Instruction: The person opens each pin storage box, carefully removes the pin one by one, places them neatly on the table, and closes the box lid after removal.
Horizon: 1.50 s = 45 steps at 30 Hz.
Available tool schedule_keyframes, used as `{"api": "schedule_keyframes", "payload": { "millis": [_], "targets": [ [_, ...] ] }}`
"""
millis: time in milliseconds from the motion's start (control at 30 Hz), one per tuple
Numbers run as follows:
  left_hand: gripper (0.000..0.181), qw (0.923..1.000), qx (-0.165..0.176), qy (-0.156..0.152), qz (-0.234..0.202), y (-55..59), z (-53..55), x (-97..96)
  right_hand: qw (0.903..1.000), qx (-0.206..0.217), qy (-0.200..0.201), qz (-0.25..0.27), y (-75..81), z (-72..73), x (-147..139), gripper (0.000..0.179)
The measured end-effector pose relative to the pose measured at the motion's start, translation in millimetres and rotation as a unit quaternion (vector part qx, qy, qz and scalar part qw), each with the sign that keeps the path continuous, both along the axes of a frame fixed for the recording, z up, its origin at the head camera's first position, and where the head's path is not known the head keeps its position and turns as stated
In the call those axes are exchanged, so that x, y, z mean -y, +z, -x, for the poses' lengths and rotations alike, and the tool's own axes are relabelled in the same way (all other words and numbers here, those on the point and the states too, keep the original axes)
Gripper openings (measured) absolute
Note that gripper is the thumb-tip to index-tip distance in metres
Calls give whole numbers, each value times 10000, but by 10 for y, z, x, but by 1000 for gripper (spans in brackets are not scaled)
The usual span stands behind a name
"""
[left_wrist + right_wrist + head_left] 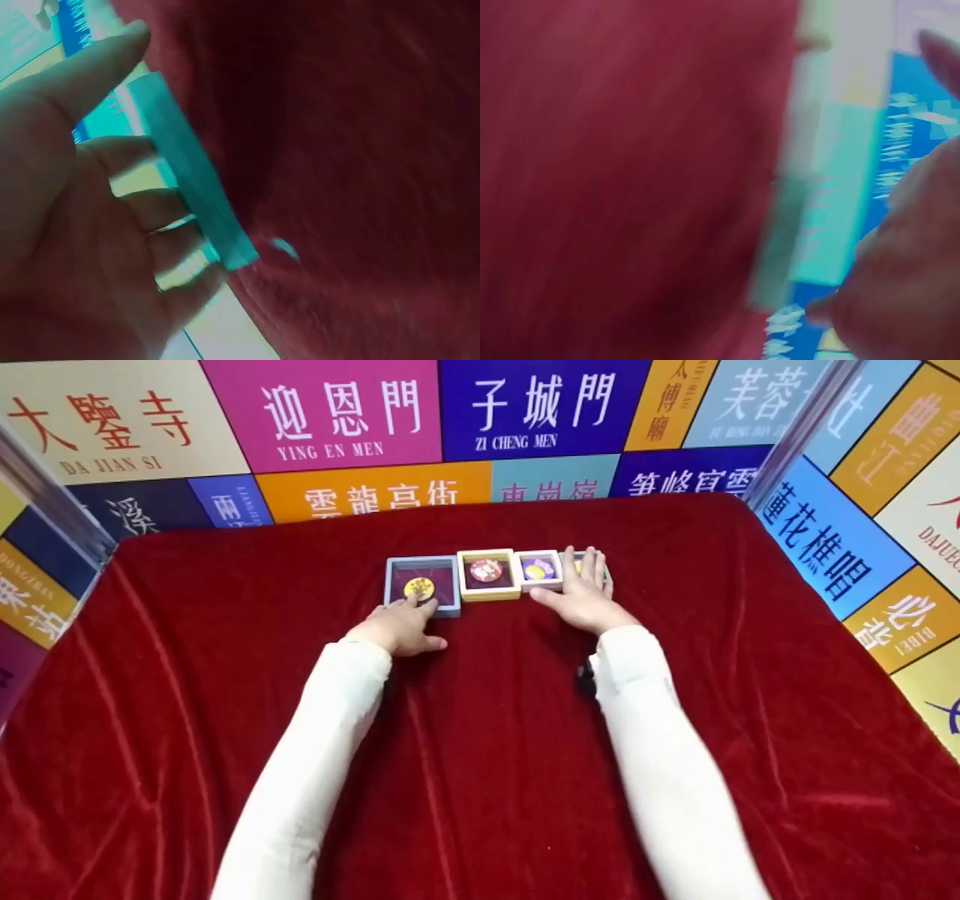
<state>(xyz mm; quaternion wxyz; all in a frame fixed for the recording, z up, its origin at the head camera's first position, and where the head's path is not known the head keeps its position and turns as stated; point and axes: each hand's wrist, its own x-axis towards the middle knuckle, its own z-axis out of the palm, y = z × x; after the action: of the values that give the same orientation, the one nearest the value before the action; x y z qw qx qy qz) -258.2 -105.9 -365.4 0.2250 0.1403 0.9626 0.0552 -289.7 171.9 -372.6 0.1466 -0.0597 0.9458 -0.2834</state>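
Four open square boxes stand in a row. My left hand [401, 628] lies over the near-left edge of the largest, a blue-grey box [448, 612], fingers stretched toward a yellow round badge [419, 586] inside; its thumb stands away from the box [191, 172]. Beside it a pale yellow box [491, 596] holds a red-and-white badge [486, 571], then a pinkish-white box [551, 586] holds a purple-and-yellow badge [538, 569]. With fingers spread, my right hand [589, 598] covers most of the small green box [608, 585] at the right end. The right wrist view is blurred.
Dark red velvet cloth [510, 750] with folds covers the table. Behind it stand panels [345, 416] of coloured blocks with Chinese lettering, meeting side panels at clear corner posts [799, 435].
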Motion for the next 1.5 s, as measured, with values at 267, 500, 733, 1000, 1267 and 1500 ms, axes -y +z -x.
{"api": "schedule_keyframes", "payload": {
  "millis": [267, 500, 733, 1000, 1267, 1500],
  "targets": [
    [74, 9996, 146, 141, -197, -6, -83, -30, 9963, 369, 765, -165, -47, -231, 141, 79],
    [76, 9969, 109, 765, -118, 67, -273, -171, 9898, -76, 1421, 37, 181, -291, 272, 65],
    [80, 9958, -69, 910, 105, 122, -372, -344, 9852, -228, 1646, -407, 271, -348, 361, 58],
    [70, 9963, 219, 836, 40, 145, -491, -370, 9880, -52, 1423, -590, 191, -352, 356, 60],
    [66, 9968, 169, 730, 260, 176, -629, -533, 9851, -72, 1520, -804, 192, -378, 423, 56],
    [66, 9958, 163, 668, 608, 186, -727, -711, 9844, -162, 1529, -856, 191, -415, 467, 46]
  ]
}}
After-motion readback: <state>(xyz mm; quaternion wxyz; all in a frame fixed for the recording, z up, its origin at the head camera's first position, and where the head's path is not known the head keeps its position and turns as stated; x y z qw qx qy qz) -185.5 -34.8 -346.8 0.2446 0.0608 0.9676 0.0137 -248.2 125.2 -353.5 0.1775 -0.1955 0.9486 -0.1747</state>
